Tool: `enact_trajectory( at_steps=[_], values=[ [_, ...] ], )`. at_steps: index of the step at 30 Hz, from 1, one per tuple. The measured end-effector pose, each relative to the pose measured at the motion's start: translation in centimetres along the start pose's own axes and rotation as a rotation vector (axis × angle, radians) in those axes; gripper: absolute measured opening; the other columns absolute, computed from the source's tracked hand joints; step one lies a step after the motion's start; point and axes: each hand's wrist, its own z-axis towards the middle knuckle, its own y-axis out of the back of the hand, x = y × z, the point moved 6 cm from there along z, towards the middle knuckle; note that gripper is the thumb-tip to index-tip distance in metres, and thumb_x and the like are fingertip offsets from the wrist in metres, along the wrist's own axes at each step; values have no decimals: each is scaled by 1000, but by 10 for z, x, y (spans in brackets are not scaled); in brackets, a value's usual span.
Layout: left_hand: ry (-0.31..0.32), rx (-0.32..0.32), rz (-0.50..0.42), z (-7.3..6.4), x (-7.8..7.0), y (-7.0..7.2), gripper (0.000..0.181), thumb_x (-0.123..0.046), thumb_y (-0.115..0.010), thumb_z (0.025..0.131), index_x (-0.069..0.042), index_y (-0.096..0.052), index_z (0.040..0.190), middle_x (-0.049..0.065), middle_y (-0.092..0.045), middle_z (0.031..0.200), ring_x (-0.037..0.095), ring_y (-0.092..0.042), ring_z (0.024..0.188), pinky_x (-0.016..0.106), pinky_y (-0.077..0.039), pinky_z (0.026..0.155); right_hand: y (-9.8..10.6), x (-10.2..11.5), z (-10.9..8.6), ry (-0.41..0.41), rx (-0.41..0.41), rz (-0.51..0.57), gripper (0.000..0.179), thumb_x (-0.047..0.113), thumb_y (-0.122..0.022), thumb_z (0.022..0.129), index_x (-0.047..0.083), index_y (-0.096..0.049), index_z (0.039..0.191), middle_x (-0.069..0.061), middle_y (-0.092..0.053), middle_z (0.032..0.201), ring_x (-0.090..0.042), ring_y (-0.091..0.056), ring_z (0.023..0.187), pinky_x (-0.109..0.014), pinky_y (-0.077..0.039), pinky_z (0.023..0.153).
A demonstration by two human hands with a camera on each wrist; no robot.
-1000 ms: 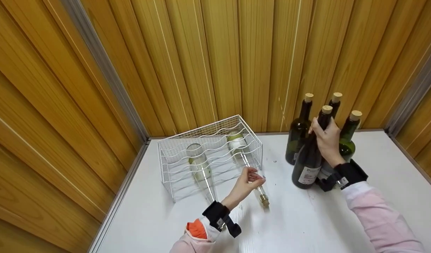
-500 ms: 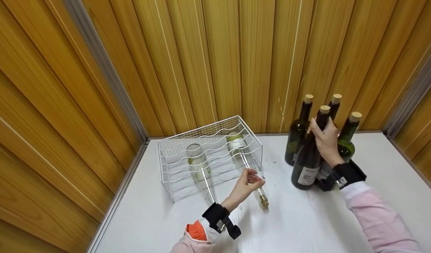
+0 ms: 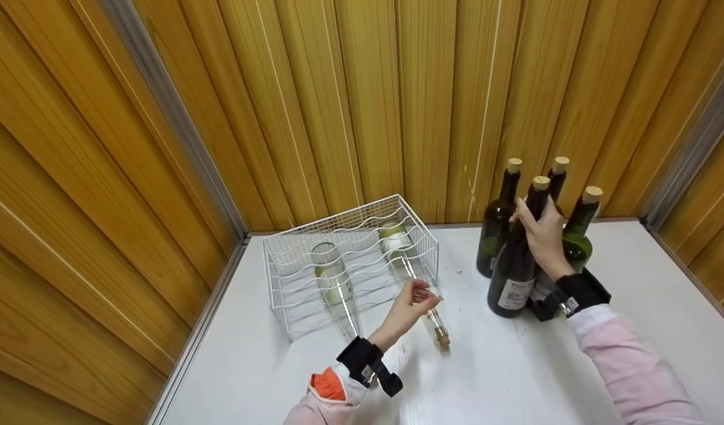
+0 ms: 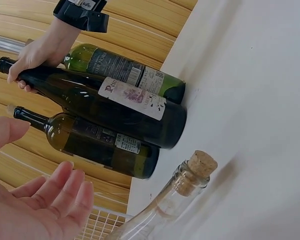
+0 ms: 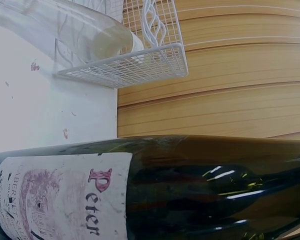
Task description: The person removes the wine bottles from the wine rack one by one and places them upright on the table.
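My right hand point(image 3: 543, 231) grips the neck of a dark wine bottle point(image 3: 515, 268) with a cork and a pale label, at the front of a group of bottles. In the right wrist view the label of this wine bottle point(image 5: 65, 195) fills the lower left. Whether its base touches the table cannot be told. My left hand point(image 3: 413, 302) hovers over the neck of a clear corked bottle point(image 3: 438, 330), fingers loosely bent, holding nothing. In the left wrist view the left hand point(image 4: 45, 200) shows a gap between thumb and fingers, beside the clear bottle's cork point(image 4: 202, 164).
A white wire rack point(image 3: 279, 277) stands at the back left, holding two clear bottles on their sides, the left one point(image 3: 335, 283) included. Several green corked bottles, such as the right one point(image 3: 579, 245), stand upright around the held bottle. Wood-patterned walls point(image 3: 367, 106) enclose the white table point(image 3: 491, 378).
The head view has shifted slightly. The held bottle's corked top has moved a little to the left with my right hand. My left hand stays over the clear bottle.
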Motion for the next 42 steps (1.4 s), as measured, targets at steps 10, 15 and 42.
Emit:
enact_trajectory(
  at_steps=[10,15,42],
  values=[
    [-132,-84,168,18,-33,44,25,-6,-66,94,8,-56,112,21,-67,102,25,-63,93,29,-51,85,8,-29,5,-114,12,-177,30,16,-64,99,-6,-59,119,25,-60,95,7,-56,91,-14,-41,81],
    [-201,-178,212,19,-57,73,17,-4,-61,97,10,-62,106,24,-70,94,33,-68,84,25,-53,76,8,-15,7,-151,45,-118,52,14,-67,97,-2,-43,140,12,-54,121,0,-52,110,-17,-40,91],
    [333,-603,1146,-21,-31,266,55,-24,-73,91,15,-49,120,35,-54,116,51,-54,111,61,-50,85,-76,32,-65,692,332,-162,43,-2,-63,88,-16,-52,127,-29,-58,125,-33,-53,121,-23,-32,115]
  ],
)
